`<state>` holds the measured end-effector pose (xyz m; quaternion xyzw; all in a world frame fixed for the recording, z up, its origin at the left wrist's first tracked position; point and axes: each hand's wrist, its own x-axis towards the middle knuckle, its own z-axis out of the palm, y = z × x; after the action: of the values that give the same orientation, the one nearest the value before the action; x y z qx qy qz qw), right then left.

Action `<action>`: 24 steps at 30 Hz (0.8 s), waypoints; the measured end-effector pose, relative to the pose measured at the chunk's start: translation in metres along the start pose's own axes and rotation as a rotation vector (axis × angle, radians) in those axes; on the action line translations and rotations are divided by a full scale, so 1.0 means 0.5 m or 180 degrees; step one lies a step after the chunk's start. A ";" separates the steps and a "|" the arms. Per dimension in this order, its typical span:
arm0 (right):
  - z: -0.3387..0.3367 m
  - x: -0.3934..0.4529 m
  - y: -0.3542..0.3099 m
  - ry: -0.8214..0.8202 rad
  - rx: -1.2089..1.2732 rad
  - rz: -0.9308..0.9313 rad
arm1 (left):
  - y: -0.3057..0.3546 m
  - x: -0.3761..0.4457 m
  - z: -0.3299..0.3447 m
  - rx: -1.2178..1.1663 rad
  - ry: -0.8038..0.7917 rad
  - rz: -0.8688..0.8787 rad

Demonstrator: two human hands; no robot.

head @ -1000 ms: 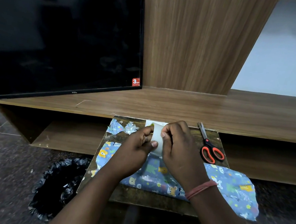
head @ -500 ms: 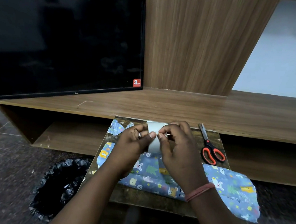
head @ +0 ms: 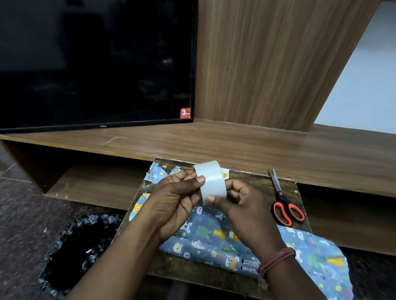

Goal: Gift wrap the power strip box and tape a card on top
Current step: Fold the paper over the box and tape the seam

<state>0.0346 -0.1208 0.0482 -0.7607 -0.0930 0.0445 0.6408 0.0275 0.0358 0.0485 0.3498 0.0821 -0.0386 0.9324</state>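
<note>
Both hands held a roll of clear tape (head: 211, 180) above the bench (head: 204, 275) — the left hand (head: 175, 201) and right hand (head: 242, 207) each pinching it with curled fingers. The wrapped box (head: 209, 243) lay beneath them on the bench, scissors (head: 283, 204) to the right — well apart from the hands.

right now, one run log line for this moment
step: picking at tape end | left hand: holds tape roll | right hand: pinches tape roll | wrapped box: on board, under hands | scissors: idle, right
</note>
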 end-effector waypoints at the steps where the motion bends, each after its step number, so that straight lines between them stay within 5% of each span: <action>1: -0.001 0.000 -0.001 0.0025 0.0025 -0.0026 | -0.004 -0.001 0.003 0.0102 0.0021 0.0080; 14: 0.013 0.003 0.013 0.0217 -0.0731 -0.0365 | -0.039 -0.001 0.016 0.0610 0.0253 0.0517; 24: 0.005 0.003 0.004 0.0275 -0.0577 -0.0241 | -0.034 -0.008 0.016 0.0582 0.0058 0.0623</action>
<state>0.0359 -0.1183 0.0457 -0.8128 -0.0976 -0.0211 0.5740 0.0222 0.0176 0.0441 0.4401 0.0521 0.0485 0.8951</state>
